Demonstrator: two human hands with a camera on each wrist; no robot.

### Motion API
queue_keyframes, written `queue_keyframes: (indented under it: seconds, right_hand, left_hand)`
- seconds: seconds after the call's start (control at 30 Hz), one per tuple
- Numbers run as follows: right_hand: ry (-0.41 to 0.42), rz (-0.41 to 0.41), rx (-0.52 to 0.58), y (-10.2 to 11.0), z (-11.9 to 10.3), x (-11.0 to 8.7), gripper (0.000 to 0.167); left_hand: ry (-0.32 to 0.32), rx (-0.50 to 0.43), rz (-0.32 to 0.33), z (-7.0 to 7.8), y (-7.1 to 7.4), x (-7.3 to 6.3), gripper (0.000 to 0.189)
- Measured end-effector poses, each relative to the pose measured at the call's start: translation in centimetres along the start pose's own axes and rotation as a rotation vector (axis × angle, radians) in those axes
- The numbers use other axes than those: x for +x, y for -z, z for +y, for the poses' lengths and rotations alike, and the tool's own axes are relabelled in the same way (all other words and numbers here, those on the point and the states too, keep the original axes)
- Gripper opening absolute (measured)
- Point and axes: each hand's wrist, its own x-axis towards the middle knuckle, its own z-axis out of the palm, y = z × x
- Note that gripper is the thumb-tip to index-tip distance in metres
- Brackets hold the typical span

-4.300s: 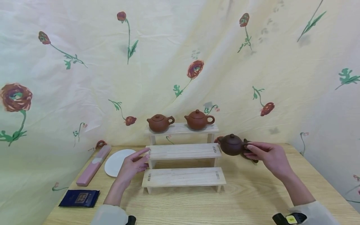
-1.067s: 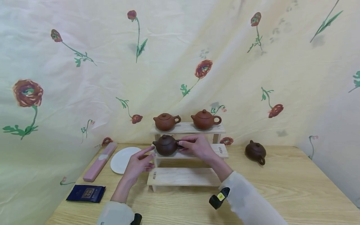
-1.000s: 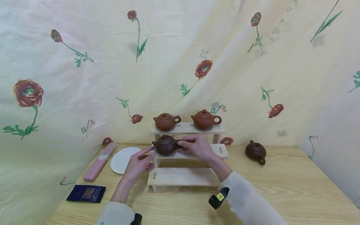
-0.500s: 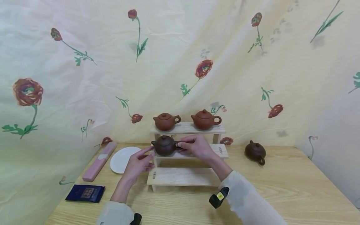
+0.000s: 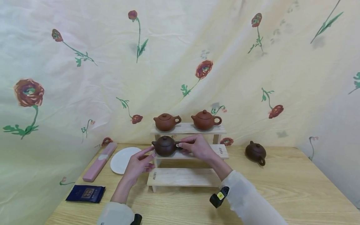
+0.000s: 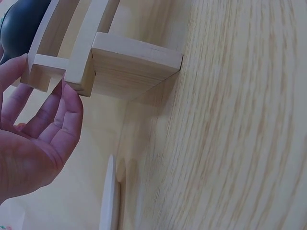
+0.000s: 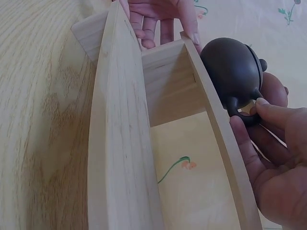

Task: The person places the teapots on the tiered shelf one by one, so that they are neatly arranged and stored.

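A dark brown teapot stands on the left part of the middle tier of a wooden step shelf, its spout to the left. My right hand pinches the handle, which shows clearly in the right wrist view as a dark loop between thumb and fingers. At the shelf's left end, my left hand touches the middle tier with loosely bent fingers; the index finger reaches close to the spout. In the left wrist view, a fingertip meets the board beside the teapot.
Two reddish-brown teapots occupy the top tier. Another dark teapot sits on the table at the right. To the left lie a white plate, a pink case and a navy packet. A floral cloth hangs behind.
From the right side, my right hand has brought the dark teapot left onto the middle tier. Over the last second it shifted only slightly left; my left hand stayed at the shelf's end.
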Motion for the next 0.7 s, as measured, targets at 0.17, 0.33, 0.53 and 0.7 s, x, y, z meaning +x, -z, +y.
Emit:
queue_keyframes:
  seconds: [0.17, 0.33, 0.53, 0.7]
  right_hand:
    - [0.006, -0.001, -0.002, 0.13, 0.13, 0.02, 0.019]
    - [0.012, -0.009, -0.006, 0.32, 0.35, 0.00, 0.021]
    - [0.006, -0.008, -0.019, 0.46, 0.47, 0.08, 0.021]
    - [0.011, -0.010, -0.014, 0.49, 0.54, 0.20, 0.020]
  left_hand:
    - [-0.001, 0.001, 0.000, -0.01, 0.03, -0.01, 0.048]
    - [0.000, -0.001, -0.002, 0.04, 0.02, -0.05, 0.048]
    - [0.000, -0.001, -0.004, 0.07, 0.03, -0.03, 0.048]
    - [-0.001, 0.000, -0.002, 0.10, 0.05, -0.05, 0.048]
